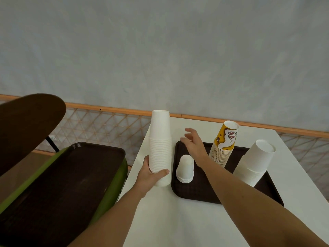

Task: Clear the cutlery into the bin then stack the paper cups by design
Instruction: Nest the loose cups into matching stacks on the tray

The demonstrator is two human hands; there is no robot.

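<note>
I take the brown tray (201,195) on the white table (178,225) as my landmark. Nearest me, just off the tray's left edge, my left hand (151,177) is clenched round the lower part of a tall stack of plain white cups (159,148), which stands upside down on the table beside the tray; the thumb crosses the front of the stack near its base. On the tray's left part, just right of that stack, I see a short stack of small white cups (185,169), also inverted. Toward the tray's right side a bigger stack of white cups (254,163) leans rightward. Farther in, over the tray's far left corner, my right hand (193,141) hovers released, fingers spread, grasping nothing, between the tall stack and the patterned cups. At the tray's far edge stands a tilted stack of yellow patterned cups (224,145). Well left of the tray, off the table, a second brown tray (62,175) lies on top of a green bin (114,184). I see no cutlery on the tray. Beyond everything runs a grey wall (160,50).
</note>
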